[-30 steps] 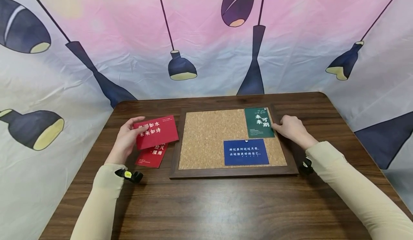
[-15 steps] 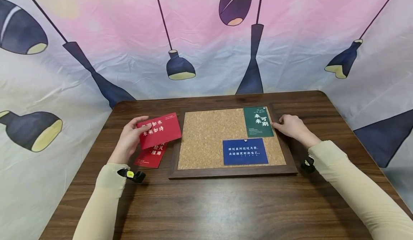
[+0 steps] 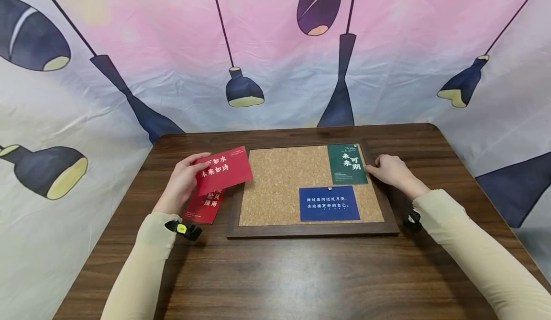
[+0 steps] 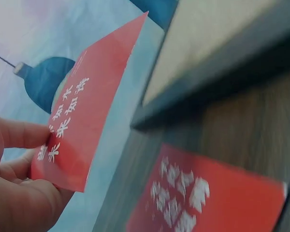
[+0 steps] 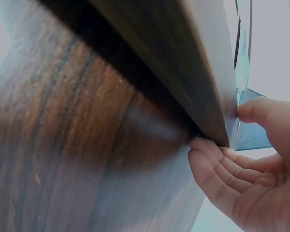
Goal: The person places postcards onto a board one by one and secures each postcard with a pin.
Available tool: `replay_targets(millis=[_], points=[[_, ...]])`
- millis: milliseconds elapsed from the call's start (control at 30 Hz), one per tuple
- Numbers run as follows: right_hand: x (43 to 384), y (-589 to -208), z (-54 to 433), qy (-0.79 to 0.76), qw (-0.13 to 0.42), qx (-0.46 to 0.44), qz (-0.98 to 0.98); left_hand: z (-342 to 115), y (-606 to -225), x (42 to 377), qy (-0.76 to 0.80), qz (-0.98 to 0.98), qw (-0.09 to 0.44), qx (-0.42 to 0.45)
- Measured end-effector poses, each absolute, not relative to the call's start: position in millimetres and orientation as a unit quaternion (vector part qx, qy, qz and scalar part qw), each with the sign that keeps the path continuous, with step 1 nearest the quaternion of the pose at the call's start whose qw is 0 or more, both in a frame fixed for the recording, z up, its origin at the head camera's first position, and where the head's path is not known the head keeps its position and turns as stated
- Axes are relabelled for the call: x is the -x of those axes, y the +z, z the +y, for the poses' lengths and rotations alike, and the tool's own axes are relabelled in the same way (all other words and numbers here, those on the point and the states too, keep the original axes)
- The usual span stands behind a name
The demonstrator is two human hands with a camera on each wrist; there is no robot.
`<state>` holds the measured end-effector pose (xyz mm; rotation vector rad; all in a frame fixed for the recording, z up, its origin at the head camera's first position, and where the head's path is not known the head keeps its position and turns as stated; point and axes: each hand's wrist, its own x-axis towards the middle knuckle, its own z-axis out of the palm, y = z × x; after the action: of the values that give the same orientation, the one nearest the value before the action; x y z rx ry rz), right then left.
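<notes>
My left hand [image 3: 182, 181] pinches a red card [image 3: 224, 171] with white characters between thumb and fingers. The card is tilted above the table, and its right edge overlaps the cork board's left frame in the head view. A second red card [image 3: 204, 207] lies on the table partly behind it. My right hand [image 3: 397, 172] grips the right side of the framed cork board [image 3: 275, 186]; in the right wrist view the thumb presses the top of the frame [image 5: 203, 82] while the fingers curl at its outer lower edge. A green card [image 3: 347, 164] and a blue card [image 3: 329, 204] lie on the cork.
A silver pushpin [image 3: 329, 188] sits at the top of the blue card, and another pushpin [image 3: 355, 145] at the green card's upper right corner. The board rests on a dark wooden table [image 3: 275, 277]. A patterned cloth backdrop [image 3: 284, 81] hangs behind the table.
My left hand has moved right and slightly up with the red card, bringing it over the board's left frame. The right hand stays at the board's right side.
</notes>
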<state>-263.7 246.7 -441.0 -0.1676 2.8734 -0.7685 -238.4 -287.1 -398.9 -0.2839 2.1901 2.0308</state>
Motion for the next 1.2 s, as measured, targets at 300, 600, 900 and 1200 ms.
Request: replay_targets(millis=[300, 600, 900, 1200], points=[[263, -441, 248, -0.252, 0.099, 0.072, 0.960, -262, -387, 249, 0.702, 0.705, 0.070, 0.073], [265, -442, 247, -0.250, 0.103, 0.073, 0.960, -226, -375, 268, 0.718, 0.691, 0.066, 0.050], [265, -441, 247, -0.254, 0.102, 0.072, 0.959, -191, -373, 274, 0.696, 0.713, 0.088, 0.016], [267, -444, 247, -0.256, 0.098, 0.077, 0.959, -166, -382, 283, 0.694, 0.713, 0.096, 0.018]])
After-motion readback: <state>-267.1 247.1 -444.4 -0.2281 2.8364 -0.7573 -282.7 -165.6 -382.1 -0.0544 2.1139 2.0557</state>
